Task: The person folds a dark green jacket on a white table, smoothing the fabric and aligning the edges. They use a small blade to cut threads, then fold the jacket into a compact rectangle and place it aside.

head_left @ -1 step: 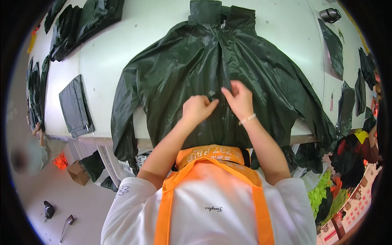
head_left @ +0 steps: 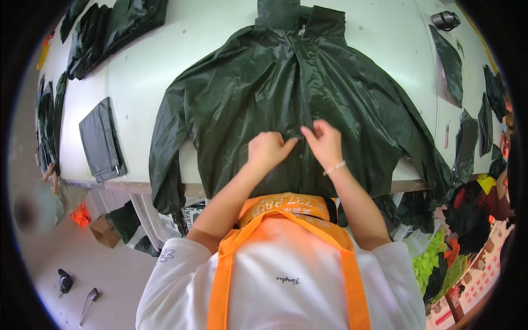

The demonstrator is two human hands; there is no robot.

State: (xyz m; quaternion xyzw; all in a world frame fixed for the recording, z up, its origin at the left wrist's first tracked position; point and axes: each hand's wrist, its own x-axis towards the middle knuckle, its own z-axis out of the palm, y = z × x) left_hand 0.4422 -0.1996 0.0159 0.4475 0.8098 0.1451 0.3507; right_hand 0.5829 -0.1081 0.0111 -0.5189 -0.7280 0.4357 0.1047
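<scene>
A dark green raincoat [head_left: 242, 104] with a stand-up collar lies front up before me, sleeves spread to both sides. Over the lower half of its front opening, my two hands work close together. My left hand [head_left: 268, 149] is curled, its thumb reaching right to the placket, where it pinches the cloth. Just right of it, my right hand [head_left: 325, 146] bends its fingers and thumb onto the placket's other side. The fingertips partly hide what they grip. A zip pull shows at the neck, and the coat's hem drops over the table's near edge.
On the pale table [head_left: 137, 82], a folded dark garment [head_left: 102, 140] lies left, with more dark garments [head_left: 118, 33] behind it. A metal flask [head_left: 445, 21] and dark cloth pieces [head_left: 446, 66] lie right. A cardboard box [head_left: 104, 231] stands on the floor. Another person's hand [head_left: 50, 171] shows far left.
Both hands have shifted slightly toward me along the front opening, the right one more. The right hand's thumb and finger are closer together. The raincoat stays nearly in place.
</scene>
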